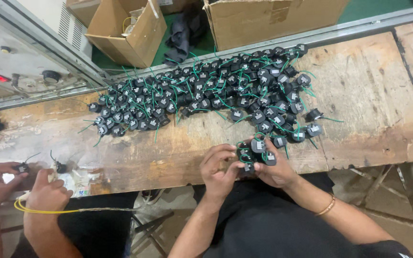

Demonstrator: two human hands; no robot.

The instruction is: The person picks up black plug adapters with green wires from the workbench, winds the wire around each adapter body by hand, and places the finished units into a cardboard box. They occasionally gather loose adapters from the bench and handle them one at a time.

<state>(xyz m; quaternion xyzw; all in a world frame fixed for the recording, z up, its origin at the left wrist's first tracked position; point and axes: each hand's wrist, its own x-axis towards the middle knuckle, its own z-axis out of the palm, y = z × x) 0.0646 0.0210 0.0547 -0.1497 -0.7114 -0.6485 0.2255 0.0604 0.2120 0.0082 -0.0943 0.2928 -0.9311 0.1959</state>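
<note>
Both hands meet at the near edge of the worn wooden worktop (369,95). The left hand (220,171) and the right hand (274,168) are closed together around a handful of small black round plastic parts with green wire leads (255,152), the fingers curled about the cluster, which sits between the two palms just above the worktop's edge. Just beyond lies a large pile of the same black parts with green wires (206,93), spread in a wide band across the worktop. To the left, a co-worker's hands (22,184) pinch one such part near a loop of yellow cable (39,209). Behind the worktop stand open brown cardboard boxes (125,28) on a green floor, and a grey control panel with red displays (5,62) sits at far left
</note>
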